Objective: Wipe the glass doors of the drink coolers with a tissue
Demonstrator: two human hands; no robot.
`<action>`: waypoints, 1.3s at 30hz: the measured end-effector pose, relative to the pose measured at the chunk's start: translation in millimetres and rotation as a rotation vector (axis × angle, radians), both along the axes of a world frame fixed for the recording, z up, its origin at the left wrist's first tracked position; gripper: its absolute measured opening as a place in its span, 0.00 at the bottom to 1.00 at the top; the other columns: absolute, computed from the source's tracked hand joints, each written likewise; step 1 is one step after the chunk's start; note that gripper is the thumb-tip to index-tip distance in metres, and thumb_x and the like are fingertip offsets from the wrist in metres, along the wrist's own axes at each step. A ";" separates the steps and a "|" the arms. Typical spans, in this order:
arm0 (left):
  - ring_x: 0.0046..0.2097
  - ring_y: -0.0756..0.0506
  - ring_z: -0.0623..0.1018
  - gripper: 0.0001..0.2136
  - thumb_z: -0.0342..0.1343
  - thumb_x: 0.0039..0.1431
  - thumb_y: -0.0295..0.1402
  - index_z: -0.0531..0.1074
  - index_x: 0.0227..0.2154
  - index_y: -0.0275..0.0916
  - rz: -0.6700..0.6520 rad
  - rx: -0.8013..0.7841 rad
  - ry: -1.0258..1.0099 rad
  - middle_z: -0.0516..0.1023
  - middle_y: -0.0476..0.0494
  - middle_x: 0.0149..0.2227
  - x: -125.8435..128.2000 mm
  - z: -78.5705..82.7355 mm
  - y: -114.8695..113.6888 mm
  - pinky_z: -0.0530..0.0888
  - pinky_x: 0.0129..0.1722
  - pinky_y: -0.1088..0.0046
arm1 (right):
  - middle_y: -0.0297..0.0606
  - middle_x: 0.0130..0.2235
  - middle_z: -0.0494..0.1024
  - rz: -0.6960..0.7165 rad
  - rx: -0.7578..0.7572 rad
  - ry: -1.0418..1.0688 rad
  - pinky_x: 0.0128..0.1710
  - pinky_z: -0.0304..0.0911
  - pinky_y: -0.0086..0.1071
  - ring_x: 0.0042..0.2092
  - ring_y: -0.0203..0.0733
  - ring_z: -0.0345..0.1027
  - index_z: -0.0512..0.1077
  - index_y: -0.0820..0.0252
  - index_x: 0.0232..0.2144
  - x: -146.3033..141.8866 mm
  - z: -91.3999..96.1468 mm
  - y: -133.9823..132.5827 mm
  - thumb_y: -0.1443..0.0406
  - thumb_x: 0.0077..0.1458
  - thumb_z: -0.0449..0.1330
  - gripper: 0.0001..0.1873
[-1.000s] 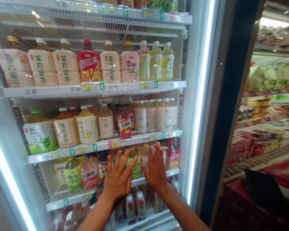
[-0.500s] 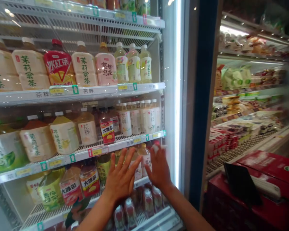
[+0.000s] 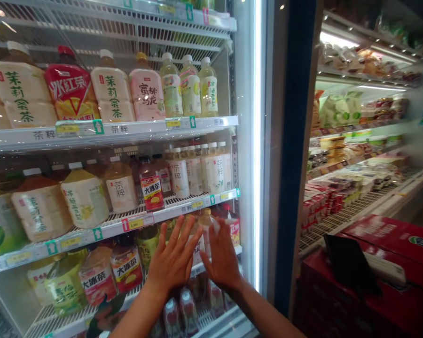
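Bottles of iced tea (image 3: 127,266) face outward near their shelf's front edge (image 3: 196,271), likely for reading, while left hand (image 3: 172,262) and right hand (image 3: 223,258), fingers uncurled, seemingly hold nothing.

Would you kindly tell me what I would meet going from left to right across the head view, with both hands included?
Upper red bottle, left hand, right hand, light strip, dark post, black object.
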State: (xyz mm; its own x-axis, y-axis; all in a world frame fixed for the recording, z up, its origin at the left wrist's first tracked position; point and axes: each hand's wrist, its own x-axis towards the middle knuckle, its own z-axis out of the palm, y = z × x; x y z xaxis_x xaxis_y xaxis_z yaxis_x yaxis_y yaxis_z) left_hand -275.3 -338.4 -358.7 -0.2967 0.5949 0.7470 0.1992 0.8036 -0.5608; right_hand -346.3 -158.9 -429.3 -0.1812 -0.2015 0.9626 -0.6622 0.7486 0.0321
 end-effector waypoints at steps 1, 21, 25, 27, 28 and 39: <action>0.76 0.36 0.45 0.32 0.55 0.63 0.37 0.59 0.69 0.42 -0.003 -0.004 -0.001 0.56 0.42 0.73 -0.1 -0.3 -0.7 0.39 0.75 0.46 | 0.47 0.76 0.34 0.043 0.119 0.057 0.70 0.54 0.59 0.76 0.57 0.29 0.34 0.65 0.75 -0.3 -4.5 -0.8 0.60 0.68 0.52 0.44; 0.76 0.35 0.44 0.32 0.54 0.63 0.38 0.59 0.69 0.39 -0.029 -0.024 -0.008 0.54 0.40 0.73 -0.3 -1.8 -4.5 0.38 0.74 0.46 | 0.51 0.76 0.31 -0.021 0.035 -0.011 0.69 0.54 0.63 0.76 0.61 0.27 0.33 0.68 0.74 3.1 -11.6 -6.0 0.59 0.69 0.51 0.43; 0.76 0.36 0.44 0.32 0.54 0.64 0.39 0.58 0.70 0.39 -0.021 -0.031 -0.010 0.53 0.41 0.74 -0.4 -2.8 -5.6 0.38 0.74 0.47 | 0.50 0.76 0.38 0.062 0.265 0.098 0.68 0.59 0.58 0.76 0.57 0.32 0.39 0.66 0.74 4.2 -29.6 -1.4 0.55 0.69 0.52 0.42; 0.76 0.36 0.44 0.33 0.54 0.64 0.39 0.57 0.70 0.39 -0.014 -0.029 -0.014 0.52 0.41 0.74 -0.2 -3.4 -5.7 0.38 0.75 0.47 | 0.50 0.76 0.36 0.023 0.152 0.055 0.69 0.55 0.61 0.76 0.58 0.30 0.36 0.66 0.75 -1.7 -15.4 5.5 0.57 0.70 0.51 0.42; 0.76 0.36 0.44 0.33 0.54 0.64 0.39 0.57 0.70 0.40 -0.009 -0.027 -0.017 0.52 0.41 0.74 -0.2 -3.7 -5.7 0.38 0.75 0.47 | 0.51 0.76 0.34 -0.012 0.056 0.017 0.70 0.52 0.64 0.76 0.59 0.28 0.34 0.66 0.75 -4.3 -7.3 7.4 0.58 0.70 0.50 0.42; 0.76 0.36 0.44 0.32 0.53 0.64 0.37 0.58 0.70 0.39 -0.012 -0.021 -0.033 0.52 0.42 0.74 0.4 -4.7 -5.3 0.38 0.75 0.47 | 0.51 0.76 0.35 0.002 0.025 -0.030 0.69 0.51 0.65 0.76 0.60 0.29 0.32 0.64 0.75 2.6 -10.5 -5.5 0.59 0.70 0.51 0.43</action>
